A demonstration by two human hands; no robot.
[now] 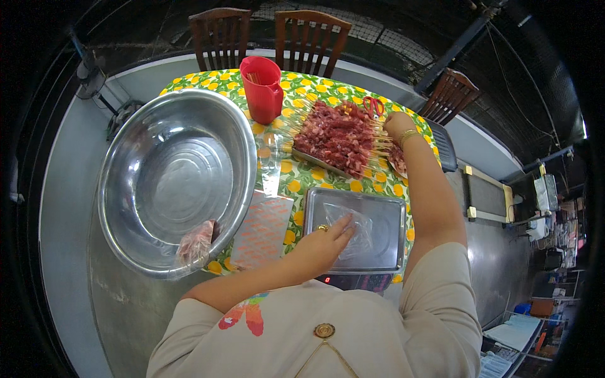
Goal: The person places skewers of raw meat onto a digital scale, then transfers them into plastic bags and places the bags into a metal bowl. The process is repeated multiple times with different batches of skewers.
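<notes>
My left hand (326, 243) lies with fingers extended over a thin clear plastic bag (363, 234); I see no grip on it. The bag rests on a shallow metal tray (316, 210), on top of a digital scale (347, 281) with a lit red display. My right hand (399, 124) reaches to the stick ends at the right side of a heap of raw meat skewers (335, 134); its fingertips are hidden. Beneath that forearm, a plate of raw meat (398, 159) is partly covered. Red-handled scissors (373, 106) lie just beyond the skewers.
A large metal basin (184, 179) stands at left, with a plastic-bagged portion of meat (196, 243) by its near rim. Beside it lies a printed plastic packet (262, 231). A red pitcher (262, 94) holds sticks. Wooden chairs (312, 40) line the table's far side.
</notes>
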